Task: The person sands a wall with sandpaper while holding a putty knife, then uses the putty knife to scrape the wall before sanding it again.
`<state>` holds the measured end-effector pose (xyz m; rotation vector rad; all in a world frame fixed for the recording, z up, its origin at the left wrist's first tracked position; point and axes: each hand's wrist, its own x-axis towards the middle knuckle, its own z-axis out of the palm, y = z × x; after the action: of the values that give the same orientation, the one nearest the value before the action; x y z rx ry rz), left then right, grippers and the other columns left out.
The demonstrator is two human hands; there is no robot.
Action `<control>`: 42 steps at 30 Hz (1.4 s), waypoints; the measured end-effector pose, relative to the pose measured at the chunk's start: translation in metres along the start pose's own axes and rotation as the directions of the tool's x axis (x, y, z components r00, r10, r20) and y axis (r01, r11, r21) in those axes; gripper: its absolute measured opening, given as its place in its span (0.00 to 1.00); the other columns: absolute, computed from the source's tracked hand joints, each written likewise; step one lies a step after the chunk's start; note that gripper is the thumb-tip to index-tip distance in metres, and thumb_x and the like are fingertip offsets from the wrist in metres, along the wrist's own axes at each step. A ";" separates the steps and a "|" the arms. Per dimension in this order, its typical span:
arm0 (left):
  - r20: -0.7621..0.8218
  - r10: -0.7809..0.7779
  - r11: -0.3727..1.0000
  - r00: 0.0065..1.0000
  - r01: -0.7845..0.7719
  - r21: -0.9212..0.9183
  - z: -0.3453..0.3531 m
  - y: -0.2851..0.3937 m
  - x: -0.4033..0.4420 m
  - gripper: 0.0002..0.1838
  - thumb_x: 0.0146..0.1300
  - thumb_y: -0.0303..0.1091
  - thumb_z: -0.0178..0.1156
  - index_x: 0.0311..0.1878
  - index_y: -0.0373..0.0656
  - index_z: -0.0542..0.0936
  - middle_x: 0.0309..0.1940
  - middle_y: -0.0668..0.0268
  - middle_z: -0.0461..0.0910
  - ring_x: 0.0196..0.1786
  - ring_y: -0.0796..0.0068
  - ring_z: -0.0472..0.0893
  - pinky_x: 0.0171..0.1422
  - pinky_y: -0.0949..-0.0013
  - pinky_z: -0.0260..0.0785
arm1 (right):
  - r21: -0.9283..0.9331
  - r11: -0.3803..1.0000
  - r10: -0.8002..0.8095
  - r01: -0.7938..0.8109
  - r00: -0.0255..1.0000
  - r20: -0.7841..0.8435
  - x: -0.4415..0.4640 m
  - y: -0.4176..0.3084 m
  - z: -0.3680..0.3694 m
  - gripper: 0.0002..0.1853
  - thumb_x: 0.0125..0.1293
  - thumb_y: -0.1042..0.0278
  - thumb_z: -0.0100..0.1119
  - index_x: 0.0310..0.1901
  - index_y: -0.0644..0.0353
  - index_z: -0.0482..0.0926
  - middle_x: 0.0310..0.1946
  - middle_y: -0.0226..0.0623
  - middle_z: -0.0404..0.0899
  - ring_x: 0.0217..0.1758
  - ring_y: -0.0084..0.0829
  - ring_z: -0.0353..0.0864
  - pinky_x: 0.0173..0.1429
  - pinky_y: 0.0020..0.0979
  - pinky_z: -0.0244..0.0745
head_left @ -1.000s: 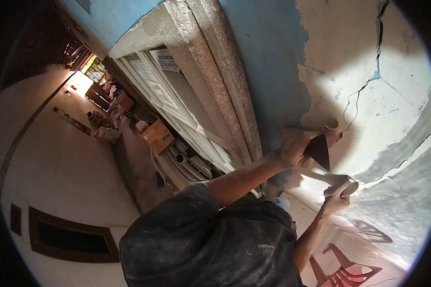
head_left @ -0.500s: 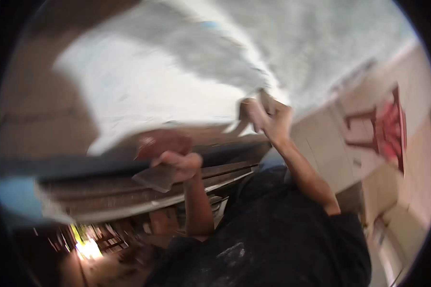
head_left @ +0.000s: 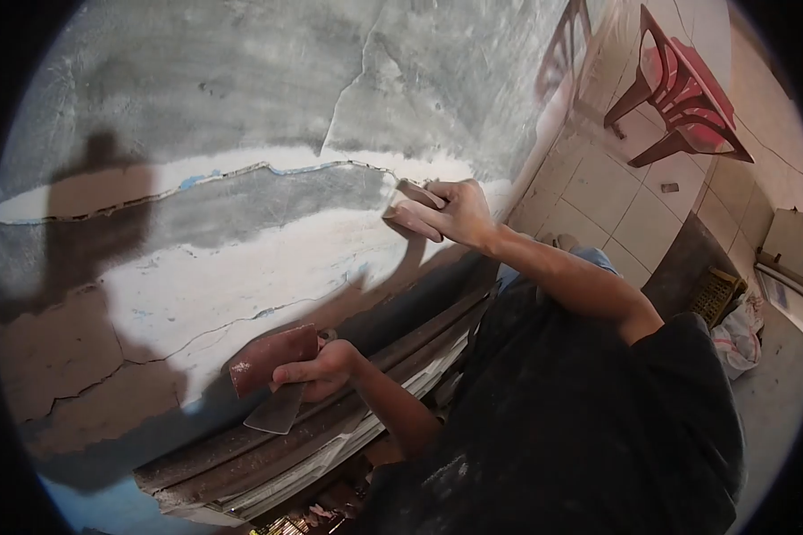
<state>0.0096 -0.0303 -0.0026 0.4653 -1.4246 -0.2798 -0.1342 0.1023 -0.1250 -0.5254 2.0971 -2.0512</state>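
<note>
Our dark shirt is closest. At seven o'clock, our left hand has its fingers curled, holding a flat scraper and a curved red-brown sheet. The sheet sits just above the blade. At one o'clock, our right hand has its fingers pinched on a small brown pad, up at the wall. We cannot tell if the pad is touching it. The pad is just beside one end of the long crack, which runs off toward nine o'clock. A long frame lies behind our left hand. Farther off, a red chair is at two o'clock, and a yellow crate and a white bag are near three.
</note>
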 end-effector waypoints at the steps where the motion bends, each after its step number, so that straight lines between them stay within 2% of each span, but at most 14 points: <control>1: -0.006 0.006 1.000 1.000 -0.006 -0.004 0.003 0.001 -0.001 0.26 0.74 0.52 0.45 0.39 0.33 0.70 0.26 0.63 0.73 0.23 0.79 0.73 0.19 0.80 0.63 | 0.047 0.995 0.089 -0.090 0.996 0.016 0.000 0.003 0.000 0.26 0.55 0.51 0.72 0.15 0.64 0.75 0.10 0.31 0.67 0.18 0.16 0.63 0.21 0.27 0.61; 5: 0.006 -0.003 0.999 1.000 0.002 0.043 -0.003 -0.002 -0.003 0.24 0.74 0.52 0.45 0.39 0.34 0.69 0.27 0.64 0.73 0.23 0.80 0.73 0.20 0.81 0.64 | 0.119 0.992 -0.033 0.038 0.999 -0.043 0.011 -0.011 0.007 0.24 0.57 0.52 0.70 0.16 0.64 0.76 0.10 0.27 0.67 0.18 0.15 0.64 0.21 0.26 0.60; 8: 0.049 -0.001 1.000 0.999 0.000 0.018 -0.005 -0.001 -0.001 0.19 0.76 0.47 0.44 0.39 0.37 0.68 0.29 0.65 0.73 0.24 0.81 0.74 0.22 0.82 0.68 | 0.125 0.992 0.018 -0.013 0.999 -0.040 0.009 -0.010 0.006 0.23 0.57 0.51 0.70 0.18 0.64 0.79 0.10 0.26 0.69 0.18 0.14 0.65 0.21 0.25 0.61; 9: 0.051 0.007 1.000 0.999 -0.008 0.006 -0.004 0.000 -0.001 0.19 0.76 0.47 0.44 0.39 0.37 0.68 0.29 0.65 0.73 0.24 0.81 0.73 0.22 0.82 0.67 | 0.064 0.985 0.156 -0.163 0.983 0.097 0.006 -0.004 -0.002 0.22 0.58 0.51 0.70 0.20 0.65 0.81 0.11 0.27 0.72 0.18 0.13 0.66 0.21 0.24 0.62; 12: 0.010 0.030 0.999 0.999 -0.030 -0.024 0.006 0.006 -0.003 0.19 0.76 0.47 0.44 0.39 0.38 0.68 0.28 0.67 0.72 0.24 0.81 0.73 0.22 0.82 0.66 | 0.162 0.985 0.069 -0.066 0.998 -0.013 0.003 0.003 -0.001 0.23 0.58 0.50 0.70 0.20 0.65 0.82 0.12 0.27 0.74 0.18 0.12 0.66 0.21 0.23 0.62; 13: -0.001 0.035 0.999 0.999 -0.035 -0.027 0.006 0.008 -0.004 0.20 0.76 0.48 0.44 0.39 0.38 0.68 0.28 0.67 0.72 0.24 0.81 0.73 0.22 0.83 0.66 | 0.130 0.983 0.124 -0.130 0.991 0.054 0.006 -0.016 -0.010 0.22 0.59 0.52 0.70 0.20 0.65 0.82 0.12 0.29 0.73 0.18 0.13 0.65 0.21 0.23 0.61; 16: 0.107 0.032 0.999 0.994 -0.036 0.038 -0.005 0.006 -0.005 0.20 0.76 0.48 0.43 0.38 0.39 0.68 0.28 0.68 0.71 0.23 0.82 0.72 0.21 0.83 0.65 | 0.142 0.989 0.026 -0.028 1.000 0.013 0.022 -0.034 -0.007 0.21 0.58 0.54 0.70 0.20 0.64 0.81 0.11 0.32 0.70 0.18 0.14 0.64 0.21 0.25 0.61; 20: 0.012 0.019 0.999 1.000 -0.019 0.033 0.006 0.009 -0.003 0.22 0.76 0.50 0.43 0.37 0.39 0.67 0.26 0.67 0.71 0.20 0.83 0.70 0.19 0.83 0.62 | 0.014 1.000 0.022 -0.022 1.000 0.011 0.006 -0.002 -0.009 0.22 0.56 0.52 0.71 0.19 0.64 0.80 0.11 0.32 0.69 0.18 0.14 0.65 0.21 0.26 0.61; 25: 0.018 0.006 0.998 1.000 -0.007 0.064 0.004 0.008 -0.003 0.25 0.74 0.53 0.46 0.39 0.35 0.68 0.25 0.66 0.70 0.20 0.83 0.68 0.17 0.81 0.59 | 0.163 0.974 0.140 -0.155 0.985 0.101 0.010 -0.020 -0.013 0.23 0.54 0.50 0.73 0.20 0.64 0.80 0.11 0.28 0.69 0.18 0.14 0.68 0.22 0.25 0.63; 29: 0.064 0.027 0.997 0.998 -0.031 0.072 0.003 0.010 -0.002 0.25 0.74 0.52 0.46 0.41 0.33 0.68 0.27 0.65 0.71 0.22 0.83 0.69 0.18 0.81 0.60 | 0.043 0.999 -0.004 0.001 0.998 0.060 0.021 -0.032 -0.007 0.22 0.56 0.51 0.72 0.20 0.64 0.81 0.12 0.27 0.72 0.19 0.12 0.68 0.22 0.23 0.63; 34: 0.007 0.015 1.000 1.000 -0.015 0.007 0.005 0.003 -0.003 0.24 0.74 0.51 0.46 0.44 0.32 0.69 0.30 0.64 0.72 0.23 0.82 0.70 0.19 0.82 0.61 | 0.261 0.949 0.146 -0.177 0.980 0.136 0.012 -0.008 -0.016 0.21 0.57 0.52 0.72 0.22 0.65 0.82 0.14 0.29 0.77 0.20 0.11 0.71 0.24 0.22 0.66; 36: 0.020 -0.003 0.999 1.000 0.002 0.047 0.005 0.005 -0.004 0.24 0.74 0.51 0.46 0.44 0.32 0.69 0.31 0.63 0.72 0.24 0.82 0.71 0.20 0.81 0.62 | 0.302 0.932 0.151 -0.200 0.973 0.177 0.015 -0.046 -0.026 0.20 0.57 0.53 0.72 0.22 0.65 0.82 0.15 0.30 0.77 0.21 0.11 0.70 0.25 0.22 0.66; 37: 0.029 -0.014 0.997 0.999 0.012 0.074 0.003 0.007 -0.005 0.24 0.74 0.51 0.46 0.45 0.32 0.69 0.31 0.63 0.72 0.25 0.81 0.71 0.20 0.81 0.63 | 0.246 0.966 0.063 -0.079 0.995 0.072 0.020 -0.043 -0.013 0.19 0.56 0.55 0.72 0.22 0.64 0.81 0.16 0.32 0.77 0.22 0.13 0.70 0.25 0.24 0.66; 42: 0.052 0.035 0.997 0.998 -0.038 0.060 0.002 0.004 -0.001 0.24 0.74 0.50 0.46 0.43 0.33 0.70 0.31 0.63 0.72 0.25 0.81 0.72 0.21 0.79 0.65 | 0.175 0.972 0.128 -0.157 0.978 0.165 0.012 -0.021 -0.015 0.18 0.55 0.55 0.73 0.24 0.65 0.82 0.18 0.32 0.78 0.23 0.14 0.70 0.26 0.26 0.67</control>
<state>0.0071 -0.0265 -0.0013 0.4844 -1.4930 -0.2205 -0.1479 0.1116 -0.1016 -0.4705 1.7799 -2.0298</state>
